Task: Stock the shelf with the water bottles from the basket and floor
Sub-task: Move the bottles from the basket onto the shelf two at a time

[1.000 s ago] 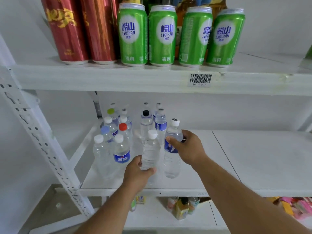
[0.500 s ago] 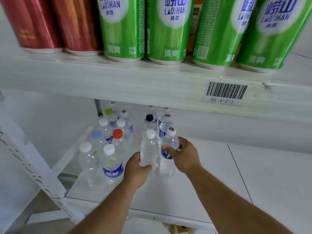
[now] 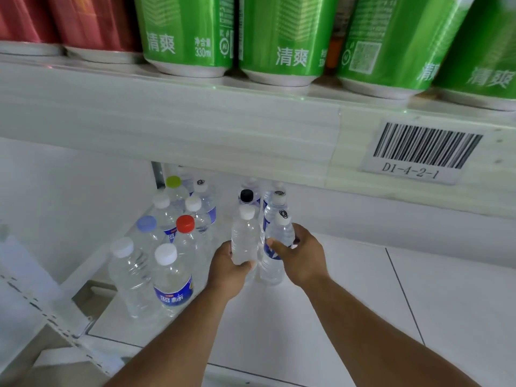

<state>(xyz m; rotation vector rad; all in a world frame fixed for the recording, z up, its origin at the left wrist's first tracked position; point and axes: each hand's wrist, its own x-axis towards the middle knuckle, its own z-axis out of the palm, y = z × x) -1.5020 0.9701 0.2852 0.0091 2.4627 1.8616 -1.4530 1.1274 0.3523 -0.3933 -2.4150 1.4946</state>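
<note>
Two bottles being placed on the shelf (image 3: 349,317) | left hand (image 3: 227,270) is gripping the plain bottle (image 3: 245,238), right hand (image 3: 303,256) is gripping the blue-label bottle (image 3: 277,247), both upright, touching, just behind them the black-cap bottle (image 3: 246,197) | step: setting down beside the cluster | next: likely seating the bases flat, then letting go without knocking neighbours.

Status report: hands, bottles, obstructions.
Left hand grips plain bottle. Right hand grips blue-label bottle. Both on shelf, black-cap bottle close behind.
</note>
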